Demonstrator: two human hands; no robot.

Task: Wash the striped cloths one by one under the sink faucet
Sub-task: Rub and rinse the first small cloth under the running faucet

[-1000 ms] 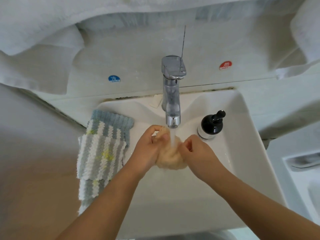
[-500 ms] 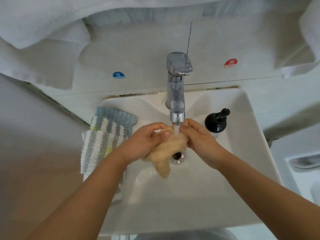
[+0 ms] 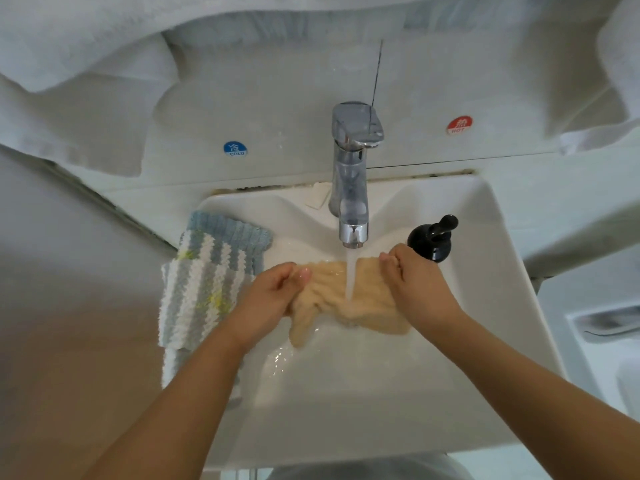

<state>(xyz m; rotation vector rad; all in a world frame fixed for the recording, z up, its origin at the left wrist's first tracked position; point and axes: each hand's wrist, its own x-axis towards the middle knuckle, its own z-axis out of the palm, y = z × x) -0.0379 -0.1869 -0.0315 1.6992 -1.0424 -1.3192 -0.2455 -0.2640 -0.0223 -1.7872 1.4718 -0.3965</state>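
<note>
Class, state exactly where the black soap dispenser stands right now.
In the head view, the black soap dispenser stands on the sink ledge, right of the faucet, just behind the right hand.

Your support surface: 1 white rectangular ceramic sink [image 3: 491,258], basin wet, water pooled near the middle. A chrome single-lever faucet [image 3: 351,188] stands on its back ledge, stream running. A small white flat piece [image 3: 317,199], too unclear to identify, lies on the ledge just left of the faucet base. A round black pump soap bottle [image 3: 431,239] sits upright on the right rim. A stack of fluffy blue, grey and white striped cloths [image 3: 204,275] drapes over the left rim, with yellow flecks showing.
</note>
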